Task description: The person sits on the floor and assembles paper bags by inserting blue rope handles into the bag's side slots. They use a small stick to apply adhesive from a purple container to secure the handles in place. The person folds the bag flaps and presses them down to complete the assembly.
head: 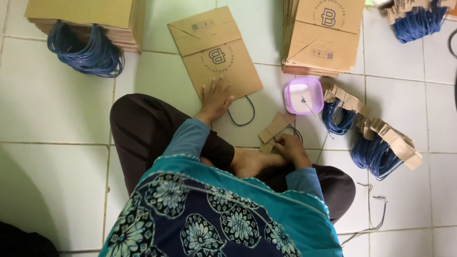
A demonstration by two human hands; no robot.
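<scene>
We sit cross-legged on the tiled floor (57, 109) and work with both hands in front of our knees. Our left hand (215, 99) lies flat, fingers spread apart, on the lower edge of a flat brown paper bag (214, 53). The bag stretches away from that hand, up the picture and a little to the left, so its long axis runs roughly away from our body with a slight tilt. A dark blue cord handle (242, 114) loops out from the bag's near edge, just beside the left hand on its right.

Our right hand (291, 148) is curled, fingers together, around a folded brown card strip (273, 129). The strip points up and slightly right from the hand, towards the bag's near right corner, but does not touch the bag. Of the two hands, the left is the one on the bag; the right is near it, separated by a bare patch of tile.

Just beyond the right hand stands a small pink tub (303, 95) with something white inside and a thin stick in it. To its right lie bundles of blue cords with card strips (376, 143). A stack of the same bags (321, 38) sits behind the tub, and another stack with blue cords (85, 28) lies at the far left.
</scene>
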